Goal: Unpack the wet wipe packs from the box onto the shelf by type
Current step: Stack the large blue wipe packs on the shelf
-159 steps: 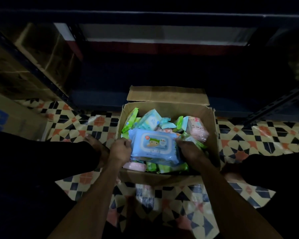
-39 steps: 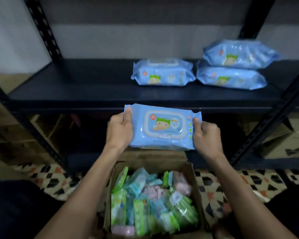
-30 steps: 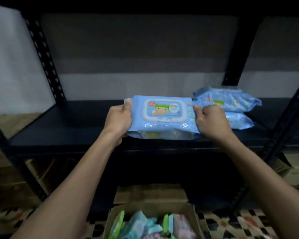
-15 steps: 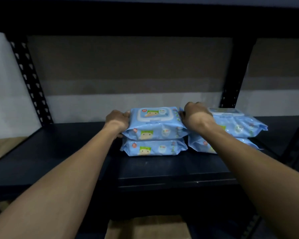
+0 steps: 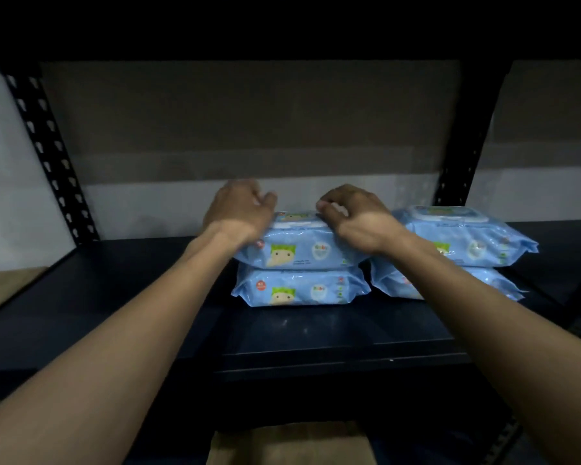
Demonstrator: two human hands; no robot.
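Observation:
A blue wet wipe pack (image 5: 299,253) with a green-haired cartoon face lies on top of an identical pack (image 5: 299,290) on the dark shelf board (image 5: 141,303). Over the top pack's left end hovers my left hand (image 5: 239,211), fingers loosely curled, holding nothing. My right hand (image 5: 353,213) is over its right end, fingers curled loosely above the lid and wrist low against the pack. To the right stands a second stack of two same blue packs (image 5: 463,239). The box's contents are out of view.
A brown cardboard flap of the box (image 5: 289,444) shows at the bottom edge under the shelf. Black perforated uprights stand at the left (image 5: 51,156) and right (image 5: 463,135). Bare shelf board stretches left of the stacks. Another shelf overhangs darkly above.
Both hands carried the blue pack from the box up to the shelf and set it on the left pack. They have now let go of its ends and risen slightly.

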